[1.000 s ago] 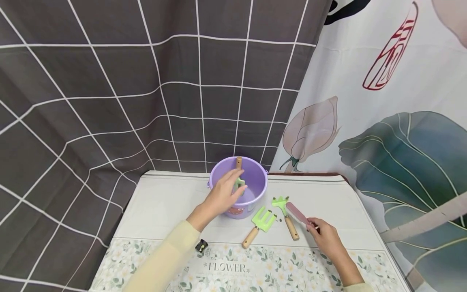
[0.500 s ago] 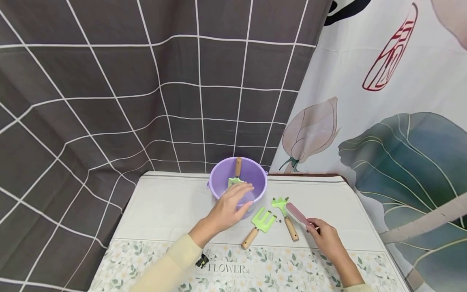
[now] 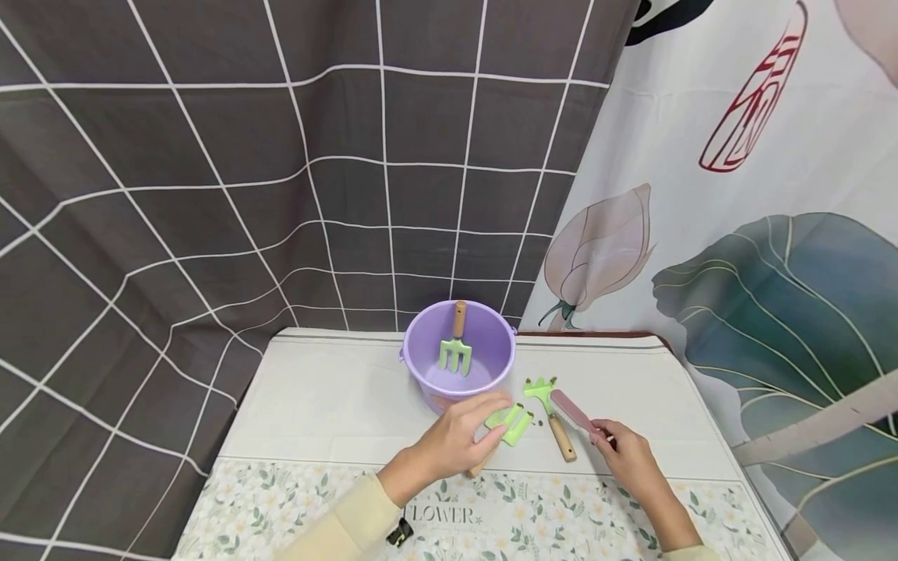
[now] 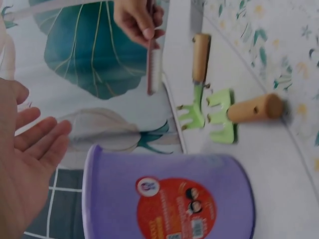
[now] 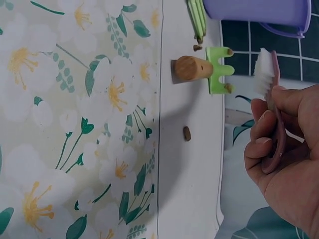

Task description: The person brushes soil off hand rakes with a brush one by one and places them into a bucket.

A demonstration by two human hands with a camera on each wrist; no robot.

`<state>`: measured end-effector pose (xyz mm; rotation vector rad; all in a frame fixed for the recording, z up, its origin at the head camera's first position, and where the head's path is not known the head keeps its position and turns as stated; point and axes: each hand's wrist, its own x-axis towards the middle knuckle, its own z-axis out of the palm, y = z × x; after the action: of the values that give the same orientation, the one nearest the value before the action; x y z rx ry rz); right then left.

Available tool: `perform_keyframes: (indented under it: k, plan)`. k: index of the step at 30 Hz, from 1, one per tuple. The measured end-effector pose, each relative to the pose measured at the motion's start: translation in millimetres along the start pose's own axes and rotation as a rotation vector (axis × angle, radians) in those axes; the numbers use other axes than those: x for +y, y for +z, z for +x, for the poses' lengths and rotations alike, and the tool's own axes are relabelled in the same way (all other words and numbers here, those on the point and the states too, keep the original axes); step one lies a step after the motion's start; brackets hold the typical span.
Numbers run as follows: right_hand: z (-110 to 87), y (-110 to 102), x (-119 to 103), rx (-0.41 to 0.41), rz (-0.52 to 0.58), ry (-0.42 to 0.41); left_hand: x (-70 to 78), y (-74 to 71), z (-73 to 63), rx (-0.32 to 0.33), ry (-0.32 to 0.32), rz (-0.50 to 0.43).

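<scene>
So the brush [image 3: 571, 409] is in the right hand [image 3: 627, 456], fingers curled around its pink handle, white bristles pointing out toward the rake [image 3: 559, 433] and just off it, not touching as far as I can tell. Looks like light, stiff plastic, probably a bit slick if wet, with bristles that should give. Holding it well back on the handle like this seems right to me, since it keeps the bristles free.

The left hand [image 3: 463, 436] hovers over the handle end of the fork [image 4: 241, 113], fingers loose, spread and holding nothing. That fork lies on the tabletop [image 3: 330, 389], beside the rake, with brown bits on its tines; the rake's tips have some too. I'd guess it's light and rigid, hard to break, and I'd grab the round wooden handle, as the tips are mucky.

Past those, the purple bucket [image 3: 418, 335] stands upright with a second fork [image 3: 457, 344] leaning inside, handle up. A brown crumb [image 5: 187, 133] sits on the tabletop near the rake.
</scene>
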<state>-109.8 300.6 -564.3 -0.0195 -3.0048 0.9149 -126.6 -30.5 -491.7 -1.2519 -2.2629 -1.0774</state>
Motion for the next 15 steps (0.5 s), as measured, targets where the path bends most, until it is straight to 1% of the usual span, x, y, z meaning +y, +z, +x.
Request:
perform_keyframes:
  k: [3, 5, 10, 12, 15]
  plan:
    - [-0.8, -0.7, 0.2, 0.001, 0.005, -0.004, 3.9, 6.2, -4.9, -0.076, -0.027, -0.016]
    - [-1.6, -1.6, 0.1, 0.002, 0.013, -0.012, 5.8, 10.4, -8.4, -0.135, -0.052, -0.011]
    - [-2.7, -2.5, 0.3, 0.008, 0.021, -0.024, 6.2, 21.2, -18.2, -0.293, -0.167, 0.014]
    - [-2.5, -2.2, 0.4, 0.011, 0.018, -0.027, 4.5, 25.2, -22.5, -0.339, -0.212, 0.033]
    - [-2.7, -2.1, 0.5, 0.017, 0.018, -0.032, 0.3, 31.3, -28.7, -0.390, -0.254, 0.063]
